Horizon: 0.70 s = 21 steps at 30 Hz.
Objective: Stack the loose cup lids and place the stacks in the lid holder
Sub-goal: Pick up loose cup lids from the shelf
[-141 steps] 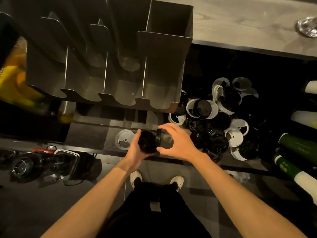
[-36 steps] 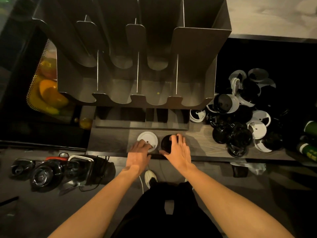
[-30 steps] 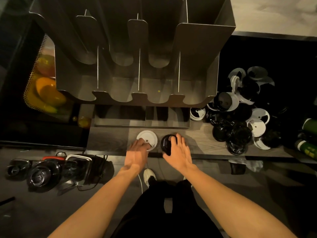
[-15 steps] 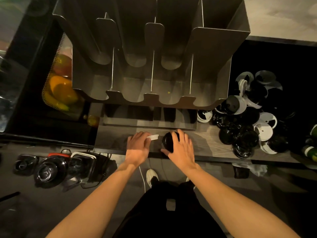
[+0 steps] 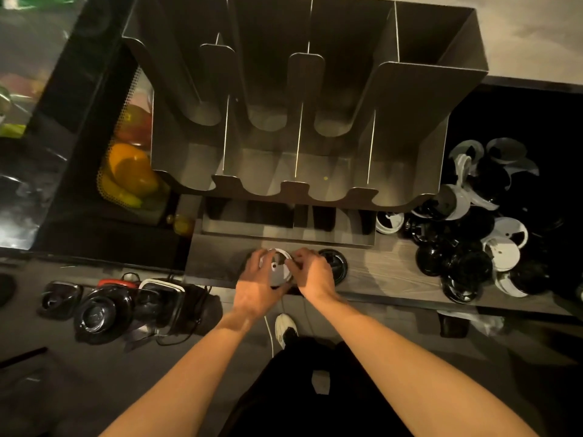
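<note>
Your left hand (image 5: 255, 288) and right hand (image 5: 315, 275) both curl their fingers round the white lid (image 5: 277, 272) at the tabletop's (image 5: 385, 272) near edge, a black lid (image 5: 336, 263) just right, the holder (image 5: 410, 105) beyond.

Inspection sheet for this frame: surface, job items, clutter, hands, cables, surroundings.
Surface: dark wood-grain counter, dimly lit.
Job's things: white lid held over the counter's near edge; black lid on the counter beside it; loose lids pile at right; lid holder, no lids seen in its slots.
Clutter: fruit in a perforated bin at left.
Hands: left hand and right hand both grip the white lid.
Cables: dark cord by blender jars on the floor.
Surroundings: floor, one shoe.
</note>
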Available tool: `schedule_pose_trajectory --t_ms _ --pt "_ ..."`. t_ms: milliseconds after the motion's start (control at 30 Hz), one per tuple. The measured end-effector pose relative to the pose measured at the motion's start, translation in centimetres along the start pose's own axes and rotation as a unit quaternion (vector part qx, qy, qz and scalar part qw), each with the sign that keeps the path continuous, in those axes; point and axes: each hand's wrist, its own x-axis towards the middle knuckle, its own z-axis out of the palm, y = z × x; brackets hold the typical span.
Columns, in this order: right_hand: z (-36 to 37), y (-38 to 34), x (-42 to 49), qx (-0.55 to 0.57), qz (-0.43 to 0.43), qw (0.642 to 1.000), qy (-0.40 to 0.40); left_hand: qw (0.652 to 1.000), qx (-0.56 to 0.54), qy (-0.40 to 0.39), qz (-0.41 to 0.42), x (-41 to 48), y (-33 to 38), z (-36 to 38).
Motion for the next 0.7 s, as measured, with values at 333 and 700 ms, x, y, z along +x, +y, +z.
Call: schedule_pose_trajectory --t_ms 333,700 --pt "-2.5 6.0 -2.4 -0.228 0.022 0.972 0.045 0.996 0.033 -0.008 -0.083 1.3 0.4 -0.1" --pt "-3.1 4.9 -2.0 -0.253 0.006 0.967 0.024 0.997 0.058 0.023 -0.036 0.6 1.7 0.1"
